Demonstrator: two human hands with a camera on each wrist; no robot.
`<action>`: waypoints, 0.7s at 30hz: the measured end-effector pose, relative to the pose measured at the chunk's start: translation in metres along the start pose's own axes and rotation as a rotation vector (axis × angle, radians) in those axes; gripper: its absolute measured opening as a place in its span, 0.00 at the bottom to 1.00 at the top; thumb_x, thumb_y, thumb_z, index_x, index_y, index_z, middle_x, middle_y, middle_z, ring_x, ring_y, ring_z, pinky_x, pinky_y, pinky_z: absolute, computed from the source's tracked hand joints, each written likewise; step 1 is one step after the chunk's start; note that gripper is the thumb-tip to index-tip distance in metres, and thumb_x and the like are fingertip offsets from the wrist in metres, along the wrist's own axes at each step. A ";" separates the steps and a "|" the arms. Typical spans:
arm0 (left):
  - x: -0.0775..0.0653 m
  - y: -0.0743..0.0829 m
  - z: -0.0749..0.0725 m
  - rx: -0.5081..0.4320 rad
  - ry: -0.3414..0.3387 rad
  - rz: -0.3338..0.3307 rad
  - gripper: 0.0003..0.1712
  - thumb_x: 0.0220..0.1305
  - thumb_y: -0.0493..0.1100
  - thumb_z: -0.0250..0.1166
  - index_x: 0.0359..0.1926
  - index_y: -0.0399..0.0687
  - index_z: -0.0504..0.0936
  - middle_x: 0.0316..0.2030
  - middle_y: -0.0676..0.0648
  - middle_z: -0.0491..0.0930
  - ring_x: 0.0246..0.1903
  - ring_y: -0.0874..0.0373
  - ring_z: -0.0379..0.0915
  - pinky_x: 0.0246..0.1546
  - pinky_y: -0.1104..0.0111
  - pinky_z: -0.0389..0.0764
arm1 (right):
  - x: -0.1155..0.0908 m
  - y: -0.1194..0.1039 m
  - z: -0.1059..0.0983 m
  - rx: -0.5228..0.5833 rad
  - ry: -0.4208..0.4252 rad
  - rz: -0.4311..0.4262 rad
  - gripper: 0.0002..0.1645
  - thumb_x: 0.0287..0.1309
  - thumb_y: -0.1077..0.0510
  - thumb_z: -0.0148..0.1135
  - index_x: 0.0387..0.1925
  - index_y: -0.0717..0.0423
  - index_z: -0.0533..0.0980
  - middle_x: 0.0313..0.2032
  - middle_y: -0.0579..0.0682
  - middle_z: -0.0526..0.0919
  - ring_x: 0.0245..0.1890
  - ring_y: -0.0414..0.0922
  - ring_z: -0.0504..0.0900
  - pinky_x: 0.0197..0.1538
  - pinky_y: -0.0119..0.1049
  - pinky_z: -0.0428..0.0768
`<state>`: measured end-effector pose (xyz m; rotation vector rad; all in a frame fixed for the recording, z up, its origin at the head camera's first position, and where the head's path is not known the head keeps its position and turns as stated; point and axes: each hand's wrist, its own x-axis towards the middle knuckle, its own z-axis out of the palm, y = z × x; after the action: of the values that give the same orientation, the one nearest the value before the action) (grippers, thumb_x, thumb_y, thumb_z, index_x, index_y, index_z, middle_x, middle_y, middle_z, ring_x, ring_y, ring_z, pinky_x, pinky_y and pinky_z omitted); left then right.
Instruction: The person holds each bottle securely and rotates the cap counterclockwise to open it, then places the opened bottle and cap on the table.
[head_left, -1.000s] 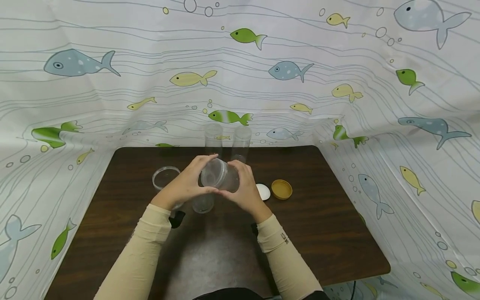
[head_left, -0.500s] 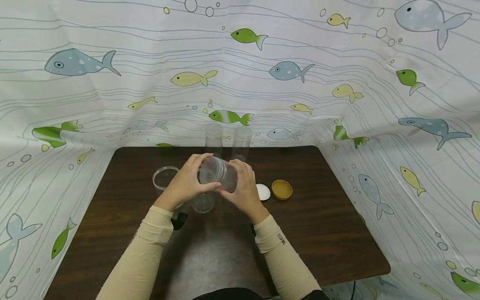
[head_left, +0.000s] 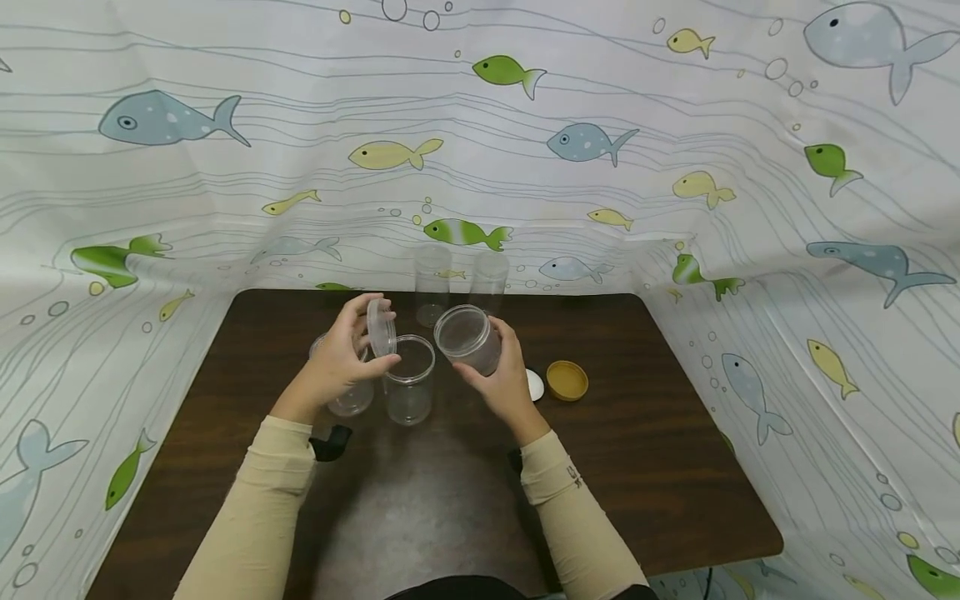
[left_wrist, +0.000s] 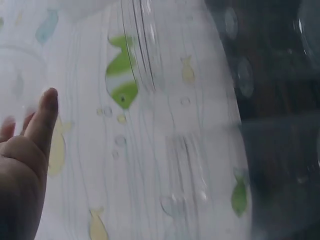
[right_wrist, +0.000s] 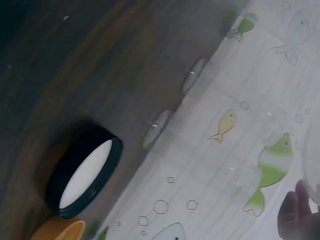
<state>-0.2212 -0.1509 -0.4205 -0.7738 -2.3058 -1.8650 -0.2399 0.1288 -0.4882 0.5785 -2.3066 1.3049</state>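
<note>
A lid (head_left: 382, 327) seems pinched between left fingers (head_left: 357, 311); right fingers (head_left: 508, 337) curl round a jar (head_left: 471, 337).

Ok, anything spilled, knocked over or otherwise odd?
Nothing stands out. No spill shows, and the jars on the table stand upright. The held jar tilts, but in the right hand; a clear lid is in the left hand. The yellow lid and white-lined lid lie nearby. Fine cracks: too small to tell.

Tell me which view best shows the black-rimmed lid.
Right wrist view: the black-rimmed lid looks large, almost whole, its white inside plain. The head view shows it small, partly behind the right hand; the left wrist view lacks it.
</note>
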 end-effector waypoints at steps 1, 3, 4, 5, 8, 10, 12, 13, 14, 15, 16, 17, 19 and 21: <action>-0.003 -0.002 -0.004 -0.001 0.022 0.012 0.52 0.58 0.26 0.71 0.75 0.37 0.50 0.71 0.35 0.58 0.71 0.43 0.62 0.62 0.72 0.72 | 0.000 0.003 0.000 0.010 -0.008 0.035 0.54 0.50 0.51 0.81 0.72 0.54 0.60 0.63 0.54 0.70 0.61 0.52 0.71 0.61 0.53 0.73; -0.009 -0.006 -0.013 -0.013 0.073 0.031 0.52 0.55 0.23 0.72 0.74 0.39 0.52 0.71 0.36 0.60 0.69 0.50 0.65 0.57 0.77 0.74 | -0.001 0.009 0.000 0.036 -0.025 0.097 0.53 0.52 0.50 0.80 0.73 0.53 0.59 0.62 0.55 0.71 0.60 0.52 0.72 0.60 0.54 0.74; -0.012 -0.007 -0.017 -0.015 0.099 0.040 0.52 0.54 0.23 0.73 0.73 0.40 0.52 0.71 0.36 0.61 0.68 0.53 0.66 0.56 0.78 0.74 | -0.001 0.012 0.001 0.043 -0.033 0.126 0.53 0.53 0.49 0.79 0.73 0.52 0.59 0.62 0.55 0.70 0.60 0.52 0.72 0.60 0.54 0.74; -0.014 -0.008 -0.021 -0.017 0.126 0.042 0.53 0.53 0.23 0.73 0.73 0.42 0.53 0.71 0.36 0.61 0.66 0.57 0.67 0.55 0.78 0.74 | -0.002 0.014 0.001 0.055 -0.040 0.155 0.53 0.53 0.49 0.78 0.73 0.52 0.59 0.63 0.55 0.70 0.60 0.52 0.72 0.59 0.54 0.74; -0.023 -0.011 -0.031 -0.024 0.216 0.020 0.53 0.54 0.24 0.73 0.74 0.47 0.53 0.71 0.39 0.62 0.61 0.61 0.68 0.52 0.78 0.73 | -0.003 0.022 0.004 0.085 -0.051 0.232 0.52 0.55 0.50 0.78 0.73 0.54 0.58 0.63 0.57 0.69 0.60 0.54 0.72 0.58 0.54 0.74; -0.028 -0.011 -0.037 -0.010 0.285 -0.013 0.54 0.56 0.26 0.73 0.75 0.50 0.52 0.72 0.43 0.60 0.62 0.63 0.65 0.58 0.77 0.68 | -0.003 0.028 0.007 0.083 -0.050 0.273 0.52 0.55 0.50 0.78 0.72 0.56 0.58 0.63 0.58 0.70 0.60 0.54 0.72 0.60 0.54 0.74; -0.034 -0.014 -0.042 0.014 0.352 -0.059 0.54 0.57 0.29 0.74 0.76 0.51 0.51 0.68 0.45 0.63 0.59 0.63 0.66 0.60 0.76 0.66 | -0.004 0.034 0.009 0.062 -0.038 0.311 0.52 0.54 0.50 0.78 0.72 0.56 0.59 0.62 0.58 0.71 0.60 0.54 0.72 0.61 0.54 0.73; -0.037 -0.015 -0.045 0.024 0.381 -0.084 0.54 0.57 0.30 0.74 0.76 0.51 0.51 0.68 0.47 0.62 0.59 0.64 0.66 0.60 0.76 0.66 | -0.005 0.037 0.010 0.047 -0.031 0.331 0.51 0.53 0.49 0.78 0.71 0.56 0.60 0.61 0.58 0.72 0.60 0.55 0.71 0.61 0.54 0.72; -0.040 -0.018 -0.047 0.031 0.407 -0.104 0.55 0.57 0.30 0.75 0.77 0.51 0.51 0.67 0.48 0.61 0.59 0.63 0.66 0.61 0.76 0.65 | -0.005 0.039 0.011 0.029 -0.026 0.351 0.51 0.53 0.49 0.79 0.71 0.56 0.61 0.60 0.58 0.73 0.60 0.55 0.71 0.61 0.54 0.72; -0.043 -0.021 -0.050 0.032 0.431 -0.124 0.55 0.57 0.30 0.75 0.77 0.50 0.50 0.67 0.47 0.60 0.60 0.63 0.66 0.64 0.76 0.63 | -0.005 0.041 0.012 0.013 -0.026 0.371 0.51 0.53 0.48 0.79 0.71 0.56 0.61 0.59 0.59 0.74 0.59 0.56 0.71 0.61 0.55 0.72; -0.046 -0.025 -0.052 0.043 0.452 -0.148 0.56 0.57 0.31 0.75 0.77 0.51 0.50 0.67 0.46 0.60 0.60 0.63 0.67 0.62 0.77 0.65 | -0.006 0.043 0.013 0.001 -0.031 0.392 0.51 0.53 0.47 0.79 0.71 0.56 0.62 0.59 0.59 0.74 0.59 0.57 0.70 0.60 0.56 0.72; -0.050 -0.029 -0.055 0.048 0.476 -0.176 0.56 0.56 0.32 0.76 0.77 0.52 0.49 0.66 0.45 0.60 0.58 0.62 0.69 0.59 0.79 0.69 | -0.006 0.045 0.014 -0.007 -0.039 0.410 0.50 0.53 0.47 0.78 0.71 0.56 0.62 0.59 0.60 0.74 0.59 0.57 0.70 0.60 0.58 0.72; -0.056 -0.037 -0.060 0.055 0.521 -0.225 0.57 0.57 0.34 0.76 0.77 0.53 0.48 0.70 0.44 0.56 0.59 0.61 0.69 0.56 0.80 0.72 | -0.007 0.048 0.014 -0.016 -0.072 0.442 0.51 0.54 0.46 0.77 0.71 0.57 0.61 0.60 0.62 0.73 0.60 0.59 0.70 0.61 0.59 0.71; -0.061 -0.046 -0.063 0.085 0.561 -0.279 0.58 0.57 0.37 0.77 0.77 0.55 0.47 0.70 0.42 0.56 0.59 0.59 0.70 0.53 0.80 0.74 | -0.007 0.052 0.013 -0.012 -0.107 0.460 0.51 0.55 0.45 0.76 0.71 0.59 0.59 0.63 0.64 0.72 0.64 0.61 0.70 0.63 0.60 0.70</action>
<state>-0.2035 -0.2365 -0.4674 0.0934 -2.1699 -1.7640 -0.2648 0.1431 -0.5344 0.1116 -2.6366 1.4840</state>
